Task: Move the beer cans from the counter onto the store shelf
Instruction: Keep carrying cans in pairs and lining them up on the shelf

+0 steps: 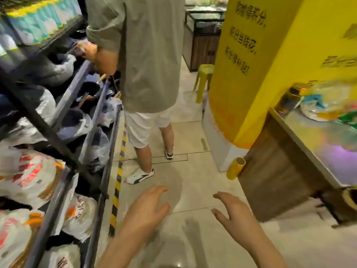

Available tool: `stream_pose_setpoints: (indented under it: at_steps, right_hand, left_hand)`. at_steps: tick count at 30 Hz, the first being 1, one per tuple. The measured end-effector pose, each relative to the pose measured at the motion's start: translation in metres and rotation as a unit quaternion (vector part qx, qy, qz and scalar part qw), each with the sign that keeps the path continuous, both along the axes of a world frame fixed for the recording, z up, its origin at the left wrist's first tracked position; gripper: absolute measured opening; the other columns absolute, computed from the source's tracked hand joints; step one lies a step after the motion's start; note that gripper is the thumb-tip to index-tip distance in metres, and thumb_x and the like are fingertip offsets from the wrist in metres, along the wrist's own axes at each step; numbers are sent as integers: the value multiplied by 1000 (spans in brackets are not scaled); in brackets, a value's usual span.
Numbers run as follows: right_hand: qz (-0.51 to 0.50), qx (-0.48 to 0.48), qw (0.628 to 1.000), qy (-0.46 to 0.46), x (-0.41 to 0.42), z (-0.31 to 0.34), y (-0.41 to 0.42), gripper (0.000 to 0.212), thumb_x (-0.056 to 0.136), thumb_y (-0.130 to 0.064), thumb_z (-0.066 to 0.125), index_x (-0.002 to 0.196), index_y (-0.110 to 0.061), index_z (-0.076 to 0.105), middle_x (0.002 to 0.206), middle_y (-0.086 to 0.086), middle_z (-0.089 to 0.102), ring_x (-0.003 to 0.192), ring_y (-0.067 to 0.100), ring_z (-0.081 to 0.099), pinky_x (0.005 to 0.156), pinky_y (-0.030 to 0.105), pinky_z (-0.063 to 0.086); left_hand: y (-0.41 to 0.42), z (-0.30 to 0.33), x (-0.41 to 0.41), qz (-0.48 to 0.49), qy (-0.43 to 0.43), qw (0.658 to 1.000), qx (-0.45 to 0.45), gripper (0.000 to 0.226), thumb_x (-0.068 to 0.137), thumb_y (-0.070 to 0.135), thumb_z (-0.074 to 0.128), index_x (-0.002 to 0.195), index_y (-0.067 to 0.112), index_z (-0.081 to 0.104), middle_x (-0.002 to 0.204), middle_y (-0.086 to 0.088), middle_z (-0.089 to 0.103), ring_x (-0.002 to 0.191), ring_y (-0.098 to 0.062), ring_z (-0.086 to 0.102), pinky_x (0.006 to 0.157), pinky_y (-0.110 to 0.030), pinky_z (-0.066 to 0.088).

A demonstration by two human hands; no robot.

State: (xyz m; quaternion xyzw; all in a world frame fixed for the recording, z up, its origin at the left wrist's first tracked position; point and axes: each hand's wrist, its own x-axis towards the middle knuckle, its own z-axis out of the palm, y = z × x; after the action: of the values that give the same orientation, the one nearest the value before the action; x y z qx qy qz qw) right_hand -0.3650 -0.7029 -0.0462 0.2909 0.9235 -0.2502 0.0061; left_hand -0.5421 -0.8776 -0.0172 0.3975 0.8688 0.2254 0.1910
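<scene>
Both my hands hang in front of me over the tiled floor, holding nothing. My left hand (148, 207) has relaxed, slightly spread fingers; my right hand (231, 211) is the same, palm turned inward. The counter (301, 136) stands at the right, with a dark can-like object (289, 99) at its far end beside blurred packaging. The store shelf (63, 105) runs along the left, its tiers filled with bagged goods. No beer can is plainly recognisable in this blurred view.
A person in a grey shirt and white shorts (146, 74) stands in the aisle ahead, reaching into the shelf. A yellow pillar (260, 64), a yellow stool (202, 78) and a yellow roll (235, 168) on the floor lie right of the aisle.
</scene>
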Motion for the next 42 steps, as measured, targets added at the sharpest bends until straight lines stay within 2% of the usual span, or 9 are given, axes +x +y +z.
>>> stream_pose_setpoints:
  at_steps: [6, 13, 23, 28, 30, 34, 39, 40, 42]
  right_hand:
    - [-169, 50, 983, -51, 183, 13, 69, 43, 95, -47, 42, 137, -36, 38, 141, -20, 39, 129, 6, 39, 108, 22, 28]
    - [-330, 14, 942, -53, 333, 9, 113, 42, 93, -43, 50, 133, -31, 46, 138, -16, 46, 127, 8, 43, 104, 22, 32]
    - [-324, -16, 946, 2, 334, 17, 247, 44, 95, -42, 49, 136, -32, 41, 140, -15, 44, 128, 8, 39, 105, 20, 28]
    - [-243, 29, 968, 50, 315, 35, 336, 28, 87, -29, 58, 114, -24, 61, 113, -7, 64, 104, 13, 54, 91, 25, 43]
    - [-253, 33, 965, 60, 319, 42, 372, 28, 87, -31, 59, 113, -23, 62, 115, -7, 63, 107, 10, 52, 94, 26, 42]
    - [-304, -4, 952, 36, 337, 40, 438, 43, 91, -41, 56, 133, -35, 47, 136, -19, 48, 126, 5, 43, 105, 23, 36]
    - [-334, -63, 941, -9, 361, 33, 496, 44, 91, -48, 51, 133, -37, 43, 135, -22, 45, 117, 2, 49, 92, 11, 37]
    - [-341, -77, 937, -13, 365, 32, 506, 47, 88, -57, 48, 131, -38, 43, 133, -23, 45, 111, 1, 51, 87, 9, 37]
    - [-348, -97, 932, 11, 373, 30, 531, 77, 67, -89, 30, 126, -41, 43, 127, -27, 44, 105, -3, 49, 82, 4, 34]
  left_hand:
    - [126, -7, 123, -147, -13, 989, 26, 47, 94, 41, 48, 139, 31, 40, 144, 14, 40, 130, -5, 37, 103, -18, 27]
    - [241, -3, 255, -271, -46, 961, 15, 51, 94, 47, 43, 142, 37, 31, 147, 19, 32, 133, -3, 32, 106, -16, 22]
    - [381, -9, 258, -255, -79, 963, 21, 47, 90, 44, 53, 136, 36, 42, 138, 13, 46, 126, -4, 43, 101, -25, 38]
    - [475, -11, 240, -212, -104, 971, 43, 47, 89, 34, 60, 133, 26, 48, 131, 7, 55, 119, -7, 50, 90, -22, 40]
    - [513, -10, 237, -198, -107, 973, 43, 46, 89, 32, 61, 133, 25, 50, 129, 5, 57, 116, -8, 53, 88, -23, 41]
    - [585, -13, 242, -208, -102, 972, 41, 49, 88, 36, 60, 134, 25, 48, 132, 7, 55, 118, -9, 52, 96, -27, 43]
    - [657, -11, 268, -231, -110, 966, 47, 47, 90, 35, 58, 135, 26, 47, 131, 14, 51, 120, -4, 47, 98, -20, 37]
    - [670, -10, 274, -231, -117, 964, 54, 46, 90, 36, 58, 134, 27, 48, 129, 16, 51, 119, -3, 47, 98, -20, 37]
    - [696, -10, 284, -245, -114, 962, 48, 45, 91, 39, 55, 134, 31, 45, 128, 19, 48, 121, -4, 45, 99, -21, 35]
